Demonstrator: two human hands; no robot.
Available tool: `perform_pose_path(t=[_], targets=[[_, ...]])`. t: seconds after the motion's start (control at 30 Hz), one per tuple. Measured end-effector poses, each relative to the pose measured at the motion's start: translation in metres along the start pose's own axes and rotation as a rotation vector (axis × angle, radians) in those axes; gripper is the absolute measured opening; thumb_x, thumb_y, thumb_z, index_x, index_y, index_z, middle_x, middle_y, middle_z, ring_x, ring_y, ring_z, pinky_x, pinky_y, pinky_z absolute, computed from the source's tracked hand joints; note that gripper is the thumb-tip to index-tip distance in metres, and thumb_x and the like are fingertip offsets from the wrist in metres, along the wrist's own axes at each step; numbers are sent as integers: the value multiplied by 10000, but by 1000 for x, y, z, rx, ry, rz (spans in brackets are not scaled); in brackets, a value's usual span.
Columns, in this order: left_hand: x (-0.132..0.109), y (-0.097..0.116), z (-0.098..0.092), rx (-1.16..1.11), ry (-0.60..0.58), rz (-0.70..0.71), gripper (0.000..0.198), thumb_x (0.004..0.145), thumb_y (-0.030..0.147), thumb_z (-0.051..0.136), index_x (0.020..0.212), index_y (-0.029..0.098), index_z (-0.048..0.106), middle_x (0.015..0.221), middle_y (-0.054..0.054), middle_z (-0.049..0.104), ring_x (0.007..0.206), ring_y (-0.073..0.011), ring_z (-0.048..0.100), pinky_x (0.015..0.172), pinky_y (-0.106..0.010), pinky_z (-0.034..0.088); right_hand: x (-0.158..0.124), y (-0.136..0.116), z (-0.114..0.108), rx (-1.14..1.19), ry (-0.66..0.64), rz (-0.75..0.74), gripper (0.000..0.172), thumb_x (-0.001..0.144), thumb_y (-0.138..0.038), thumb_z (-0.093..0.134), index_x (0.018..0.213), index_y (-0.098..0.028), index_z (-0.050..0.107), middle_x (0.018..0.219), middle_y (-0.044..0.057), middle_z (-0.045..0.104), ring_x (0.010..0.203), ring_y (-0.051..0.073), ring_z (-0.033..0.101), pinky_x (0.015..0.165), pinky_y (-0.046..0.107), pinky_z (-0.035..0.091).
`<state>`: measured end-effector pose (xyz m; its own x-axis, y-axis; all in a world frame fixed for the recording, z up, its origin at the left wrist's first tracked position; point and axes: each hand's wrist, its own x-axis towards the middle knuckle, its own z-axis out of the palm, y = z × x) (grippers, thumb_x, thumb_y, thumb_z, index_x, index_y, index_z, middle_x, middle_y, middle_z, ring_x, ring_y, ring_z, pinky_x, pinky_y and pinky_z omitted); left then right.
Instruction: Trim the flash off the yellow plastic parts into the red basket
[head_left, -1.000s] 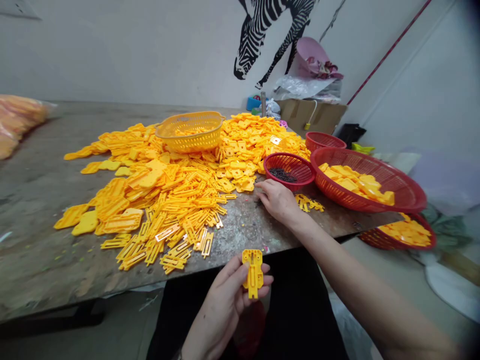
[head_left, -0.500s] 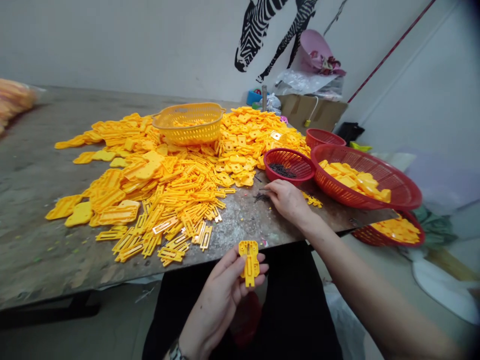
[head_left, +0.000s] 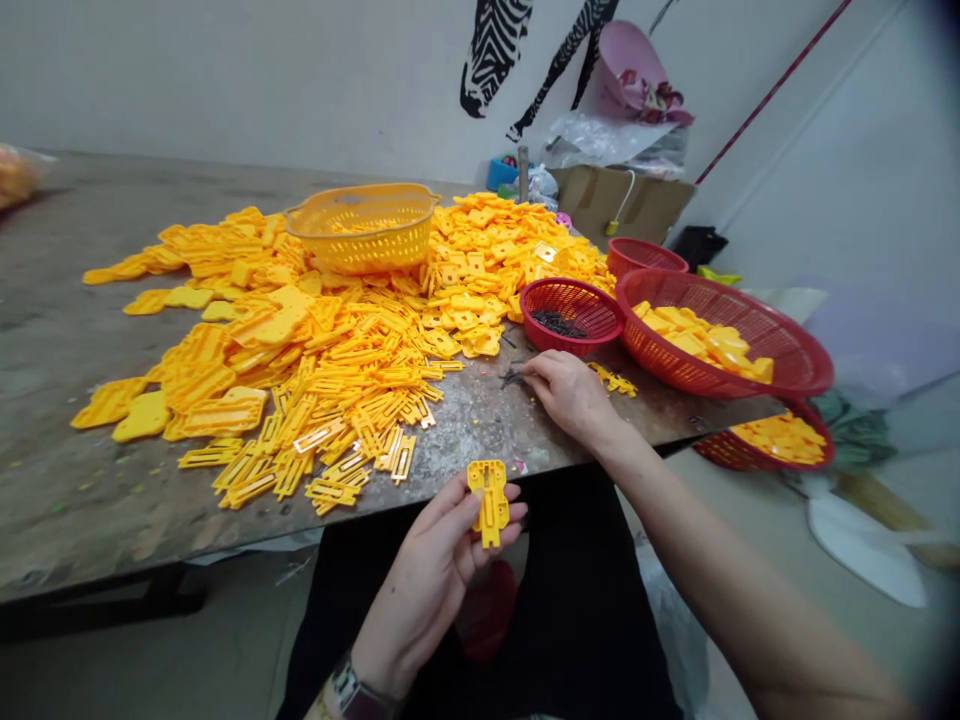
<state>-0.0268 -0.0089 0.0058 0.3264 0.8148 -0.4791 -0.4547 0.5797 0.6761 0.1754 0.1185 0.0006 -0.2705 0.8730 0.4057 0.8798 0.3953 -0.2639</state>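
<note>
My left hand (head_left: 442,540) holds a flat yellow plastic part (head_left: 488,500) between thumb and fingers, in front of the table's edge. The part's ribbed, hollow side faces up, with a slotted strip lying along it. My right hand (head_left: 566,395) rests on the table, thumb and forefinger pinched together at a few thin dark pins (head_left: 512,377). Just beyond it stands a small red basket (head_left: 574,292) with more dark pins (head_left: 557,323) inside. Some small yellow pieces (head_left: 615,380) lie beside the right hand.
A big heap of yellow plastic parts (head_left: 300,345) covers the middle of the table (head_left: 75,500). On the heap sits a yellow basket (head_left: 364,235). At right, a large red basket (head_left: 720,320) holds yellow parts. Another red basket (head_left: 780,445) is lower, beyond the table's edge.
The view has shifted slightly. My right hand stays by the loose dark pins, its fingertips now in among them. The left hand still holds the yellow part.
</note>
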Motion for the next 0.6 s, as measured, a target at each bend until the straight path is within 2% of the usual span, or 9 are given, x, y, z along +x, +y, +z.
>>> perform_pose_path(t=[0.13,0.27,0.4,0.6], targets=[[0,0,0,-4,16,-8,334,892,170,523,1214,83,507,1183,-183,647,1053,-274,644,872,-341,541,-13,8,-10,-41,24,42,156,893,-204,512,924,-186,664,950,67,669,912,197,592,837,304,449],[0,2,2,-1,35,-19,322,886,150,524,1199,76,515,1187,-185,644,1037,-268,651,830,-315,556,-29,31,-19,-100,65,136,150,880,-201,521,929,-183,662,959,63,672,925,203,594,837,311,452],[-1,2,3,2,40,-14,315,878,141,534,1186,77,521,1176,-179,649,1022,-253,657,804,-288,561,-43,53,-26,-162,42,240,149,864,-241,549,951,-185,657,982,64,669,925,208,596,819,317,451],[1,-3,0,27,16,9,286,885,169,536,1161,96,544,1184,-171,646,1039,-254,647,851,-324,549,-52,53,-29,-263,-2,332,231,868,-400,549,908,-195,647,953,77,640,915,220,583,757,315,445]])
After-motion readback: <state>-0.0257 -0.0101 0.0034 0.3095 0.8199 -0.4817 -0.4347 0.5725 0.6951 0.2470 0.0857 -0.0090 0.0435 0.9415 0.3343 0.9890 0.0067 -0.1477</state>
